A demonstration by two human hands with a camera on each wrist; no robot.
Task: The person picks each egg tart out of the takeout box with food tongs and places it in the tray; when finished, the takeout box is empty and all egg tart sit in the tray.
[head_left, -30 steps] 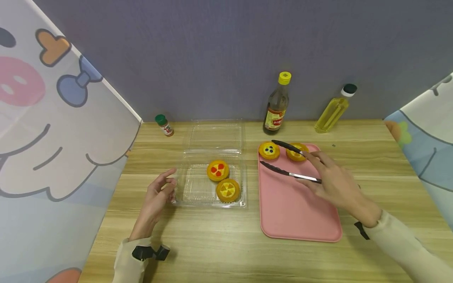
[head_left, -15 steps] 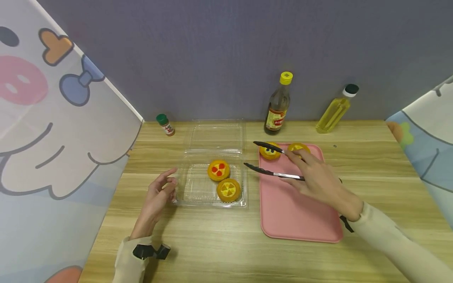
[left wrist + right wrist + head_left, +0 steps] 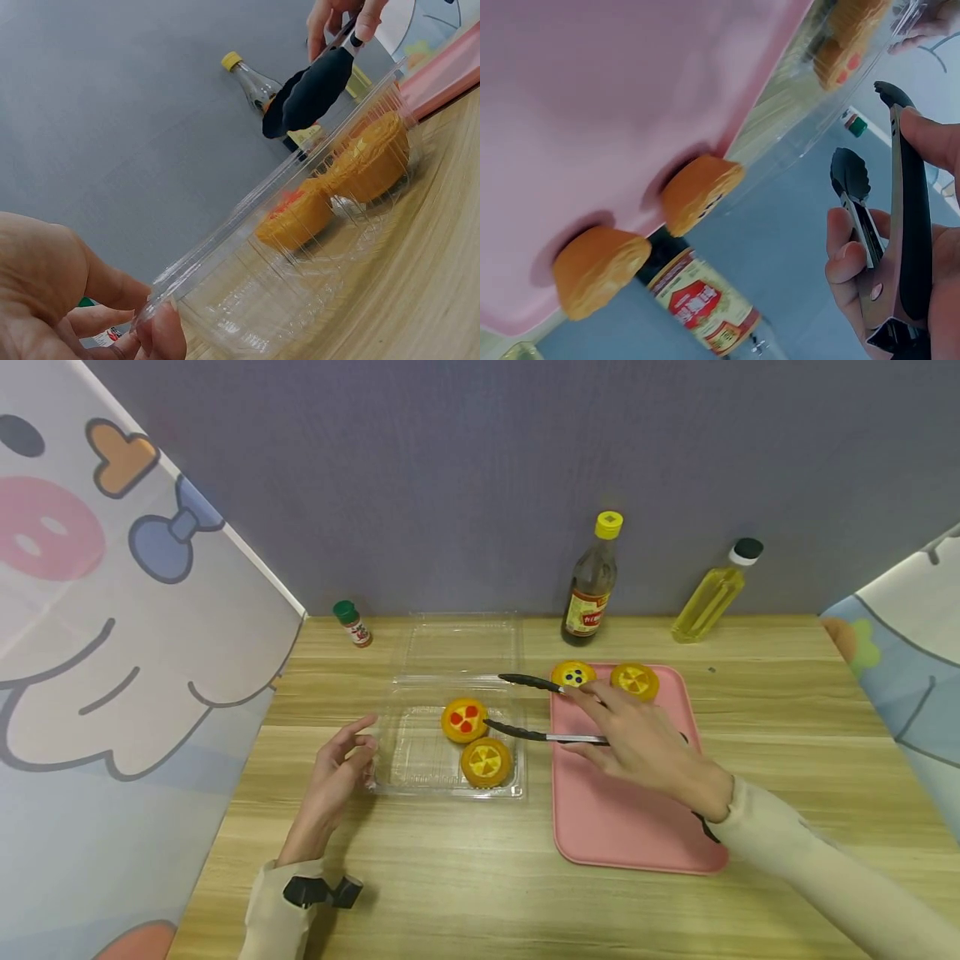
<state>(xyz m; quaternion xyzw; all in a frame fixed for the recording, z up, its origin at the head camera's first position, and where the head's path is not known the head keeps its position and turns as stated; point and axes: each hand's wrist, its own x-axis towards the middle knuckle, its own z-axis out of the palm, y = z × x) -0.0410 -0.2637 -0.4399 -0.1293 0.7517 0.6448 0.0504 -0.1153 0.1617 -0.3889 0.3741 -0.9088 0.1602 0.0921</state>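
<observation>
Right hand: grips spread, empty tongs, just shifted leftward; red-topped tart now near, seemingly below, past the fingertips. Left hand: pinches clear container by its rim.

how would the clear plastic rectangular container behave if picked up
The clear plastic rectangular container would probably flex, as its walls look thin. Its right side may dip, with two round golden tarts nearer that side. Its open lid could flap.

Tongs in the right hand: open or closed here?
Open. In the head and right wrist views, the tongs in the right hand have their black tips spread apart, nothing gripped between.
</observation>
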